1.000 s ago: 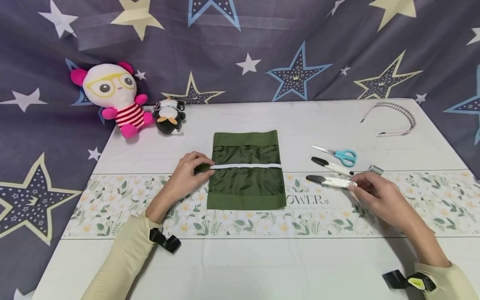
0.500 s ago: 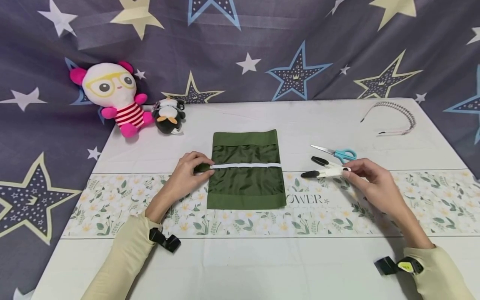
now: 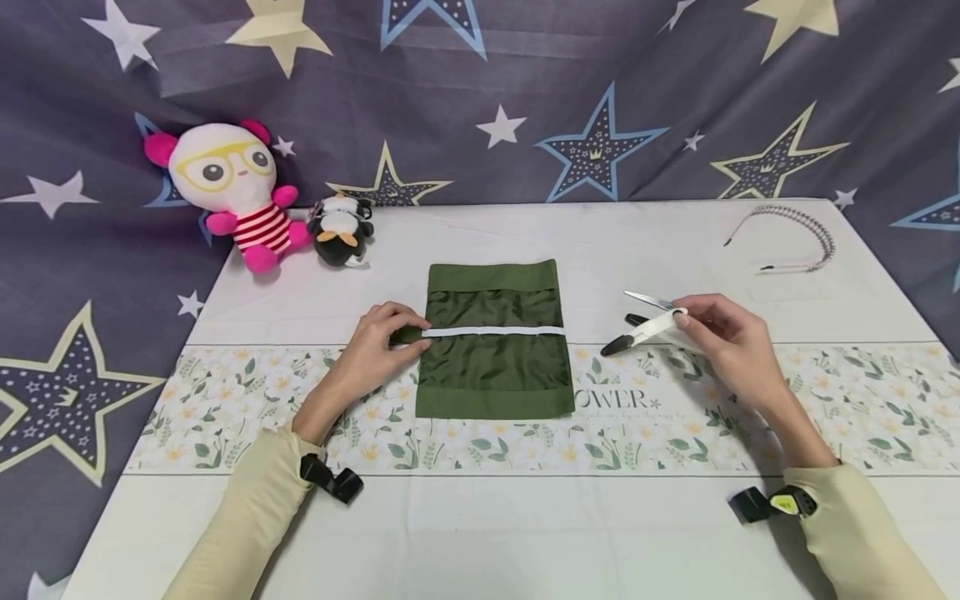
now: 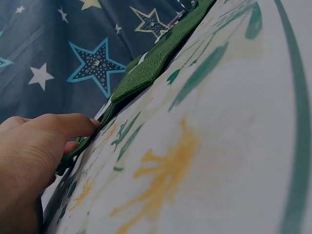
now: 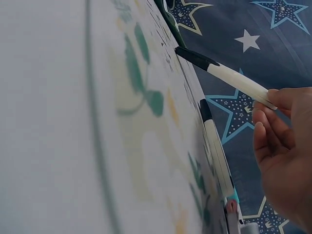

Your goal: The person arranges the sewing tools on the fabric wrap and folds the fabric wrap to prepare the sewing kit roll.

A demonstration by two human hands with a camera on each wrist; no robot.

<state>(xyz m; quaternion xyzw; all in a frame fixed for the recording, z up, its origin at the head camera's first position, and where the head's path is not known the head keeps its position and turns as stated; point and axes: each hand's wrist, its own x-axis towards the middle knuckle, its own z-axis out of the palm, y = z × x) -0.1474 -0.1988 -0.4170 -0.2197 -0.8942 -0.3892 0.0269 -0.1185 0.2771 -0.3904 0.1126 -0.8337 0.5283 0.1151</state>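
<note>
The left hand (image 3: pixel 375 342) pinched the left edge of the green cloth (image 3: pixel 495 367) at one end of its white strip (image 3: pixel 495 331); the cloth lay on the table (image 3: pixel 525 533). The right hand (image 3: pixel 731 342) pinched a marker (image 3: pixel 651 331) by one end, its black cap (image 3: pixel 618 345) slanting down right of the cloth. A second marker (image 5: pixel 218 151) and scissors (image 3: pixel 645 298) lay beneath, partly hidden from the head view

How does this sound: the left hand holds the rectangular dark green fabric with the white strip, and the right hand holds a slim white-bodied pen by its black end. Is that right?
Not quite: the right hand holds the slim white-bodied pen by its white end, with the black end pointing away, as the right wrist view shows. The rest is right.
</note>
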